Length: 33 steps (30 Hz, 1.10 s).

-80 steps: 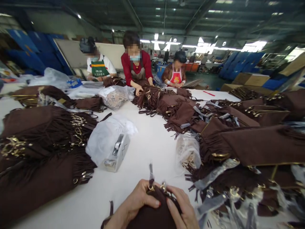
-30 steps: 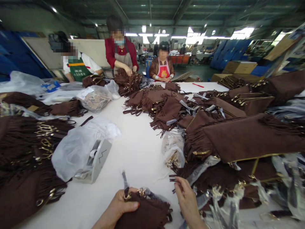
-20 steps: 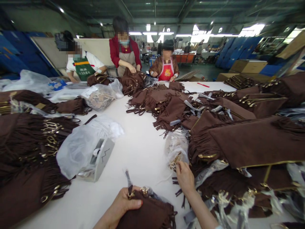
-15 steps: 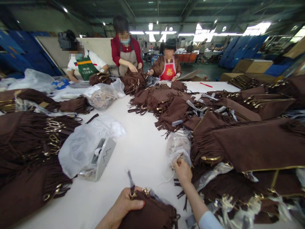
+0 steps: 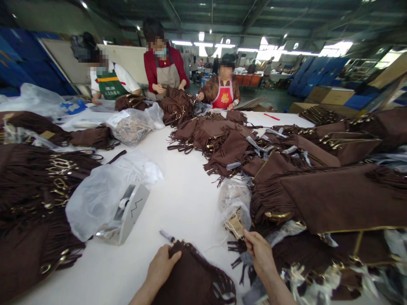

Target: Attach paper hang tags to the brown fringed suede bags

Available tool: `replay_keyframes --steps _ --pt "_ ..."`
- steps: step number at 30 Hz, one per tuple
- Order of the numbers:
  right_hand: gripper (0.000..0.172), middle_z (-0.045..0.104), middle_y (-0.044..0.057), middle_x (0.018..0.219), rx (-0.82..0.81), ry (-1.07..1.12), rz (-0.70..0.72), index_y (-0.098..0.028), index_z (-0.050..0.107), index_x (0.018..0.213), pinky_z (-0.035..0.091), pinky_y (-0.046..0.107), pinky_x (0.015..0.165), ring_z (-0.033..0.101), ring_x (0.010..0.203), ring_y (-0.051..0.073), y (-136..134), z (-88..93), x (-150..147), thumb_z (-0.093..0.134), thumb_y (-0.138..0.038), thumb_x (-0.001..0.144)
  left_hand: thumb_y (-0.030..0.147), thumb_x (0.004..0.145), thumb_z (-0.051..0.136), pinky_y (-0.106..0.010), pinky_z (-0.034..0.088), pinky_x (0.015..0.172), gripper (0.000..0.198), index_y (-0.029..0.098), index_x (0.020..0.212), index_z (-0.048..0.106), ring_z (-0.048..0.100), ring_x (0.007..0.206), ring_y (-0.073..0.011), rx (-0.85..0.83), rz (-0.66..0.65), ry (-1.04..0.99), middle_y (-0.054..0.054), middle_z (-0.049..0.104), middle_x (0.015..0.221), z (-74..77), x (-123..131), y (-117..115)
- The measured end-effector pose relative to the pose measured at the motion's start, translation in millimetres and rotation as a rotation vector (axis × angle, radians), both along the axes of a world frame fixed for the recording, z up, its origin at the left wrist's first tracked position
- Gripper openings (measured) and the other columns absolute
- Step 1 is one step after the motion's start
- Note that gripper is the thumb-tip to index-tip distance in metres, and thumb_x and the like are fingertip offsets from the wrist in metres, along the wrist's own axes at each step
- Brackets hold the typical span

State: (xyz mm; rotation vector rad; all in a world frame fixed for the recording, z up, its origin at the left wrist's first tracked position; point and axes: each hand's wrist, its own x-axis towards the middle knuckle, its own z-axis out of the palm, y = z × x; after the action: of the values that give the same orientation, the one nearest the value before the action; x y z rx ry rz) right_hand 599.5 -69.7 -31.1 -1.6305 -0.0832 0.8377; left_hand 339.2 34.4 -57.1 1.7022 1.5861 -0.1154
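Observation:
My left hand (image 5: pixel 161 264) grips the upper edge of a brown fringed bag (image 5: pixel 193 275) at the near edge of the table, thumb lying across the front. A strap end in clear wrapping (image 5: pixel 167 236) sticks up past those fingers. To the right, my right hand (image 5: pixel 259 252) pinches a tan hang tag (image 5: pixel 235 225) by its near end, and white string loops from it. The tag lies at the mouth of a clear plastic bag (image 5: pixel 234 197); whether it is fully out I cannot tell.
More brown fringed bags (image 5: pixel 337 199) are heaped along the right, with another pile (image 5: pixel 32 182) at left. A grey holder (image 5: pixel 132 218) under a plastic bag (image 5: pixel 98 199) stands on the white table (image 5: pixel 181 186). Several people (image 5: pixel 165 63) work across the table.
My right hand has drawn back toward me from the plastic bag's mouth, bringing the hang tag into view. The fringed bag in my left hand now shows more of its front.

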Motion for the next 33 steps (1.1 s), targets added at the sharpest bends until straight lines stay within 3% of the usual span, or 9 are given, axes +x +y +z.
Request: replay_keyframes --steps 3,6,10,15,17,21,24,29,33 --pt "0.039 0.043 -0.007 0.044 0.055 0.044 -0.028 -0.015 0.055 0.056 0.021 0.015 0.036 0.032 0.041 0.004 -11 4.1 -3 0.073 -0.048 0.047 0.033 0.076 0.044 -0.043 0.036 0.088 0.047 0.005 0.114 0.047 0.046 0.110 -0.0310 0.293 -0.014 0.122 -0.019 0.052 0.115 5.6 3 -10" --pt "0.037 0.045 -0.008 0.042 0.081 0.062 -0.038 -0.016 0.056 0.067 0.021 0.014 0.036 0.033 0.039 0.004 -20 9.0 -9 0.071 -0.047 0.053 0.029 0.074 0.044 -0.038 0.034 0.093 0.039 0.011 0.108 0.054 0.048 0.107 -0.0256 0.325 -0.044 -0.168 -0.014 0.056 0.112 21.0 16 -20" --pt "0.037 0.047 -0.008 0.038 0.081 0.077 0.023 -0.019 0.052 0.072 0.020 0.014 0.033 0.033 0.034 0.005 -29 20.8 -23 0.068 -0.050 0.059 0.031 0.070 0.051 -0.030 0.042 0.074 0.021 0.016 0.080 0.063 0.058 0.078 -0.0191 -0.074 0.014 -0.577 -0.004 0.065 0.078 47.7 47 -32" --pt "0.037 0.053 -0.005 0.040 0.070 -0.044 0.219 -0.019 0.050 0.073 0.026 0.017 0.036 0.039 0.034 0.008 -34 37.4 -50 0.057 -0.055 0.069 0.044 0.059 0.065 -0.020 0.036 0.051 0.037 0.014 0.080 0.061 0.054 0.058 -0.0100 -0.699 0.428 -0.907 -0.003 0.062 0.075 76.7 83 -47" --pt "0.036 0.053 -0.004 0.040 0.079 -0.110 0.287 -0.019 0.050 0.072 0.027 0.018 0.036 0.039 0.034 0.008 -35 40.7 -61 0.054 -0.055 0.071 0.047 0.053 0.068 -0.017 0.030 0.045 0.043 0.012 0.076 0.060 0.049 0.049 -0.0063 -0.825 0.559 -1.000 -0.002 0.061 0.068 80.6 90 -50" --pt "0.037 0.052 -0.005 0.040 0.090 -0.185 0.330 -0.019 0.049 0.069 0.026 0.018 0.037 0.037 0.034 0.008 -39 39.7 -75 0.051 -0.056 0.073 0.038 0.043 0.075 -0.016 0.019 0.039 0.037 0.012 0.062 0.056 0.037 0.038 -0.0028 -0.713 0.775 -1.056 0.004 0.050 0.047 73.2 88 -48" --pt "0.038 0.053 -0.004 0.039 0.074 -0.164 0.294 -0.019 0.049 0.070 0.025 0.018 0.036 0.036 0.033 0.007 -41 34.8 -75 0.050 -0.057 0.073 0.034 0.043 0.076 -0.016 0.019 0.039 0.036 0.012 0.064 0.057 0.038 0.039 -0.0023 -0.660 0.858 -1.060 0.003 0.057 0.055 66.3 77 -40" --pt "0.038 0.053 -0.004 0.039 0.078 -0.079 0.246 -0.019 0.050 0.070 0.025 0.018 0.036 0.037 0.032 0.008 -43 27.0 -75 0.053 -0.056 0.072 0.037 0.048 0.075 -0.017 0.024 0.040 0.035 0.010 0.066 0.061 0.042 0.042 -0.0032 -0.487 0.787 -1.086 -0.001 0.062 0.063 70.3 59 -36" --pt "0.039 0.059 -0.002 0.049 0.091 0.003 0.170 -0.018 0.050 0.072 0.026 0.018 0.035 0.040 0.034 0.008 -44 19.9 -79 0.058 -0.057 0.067 0.040 0.054 0.072 -0.018 0.027 0.042 0.034 0.011 0.069 0.062 0.046 0.046 -0.0059 -0.449 0.684 -1.124 -0.003 0.062 0.063 76.9 53 -45"
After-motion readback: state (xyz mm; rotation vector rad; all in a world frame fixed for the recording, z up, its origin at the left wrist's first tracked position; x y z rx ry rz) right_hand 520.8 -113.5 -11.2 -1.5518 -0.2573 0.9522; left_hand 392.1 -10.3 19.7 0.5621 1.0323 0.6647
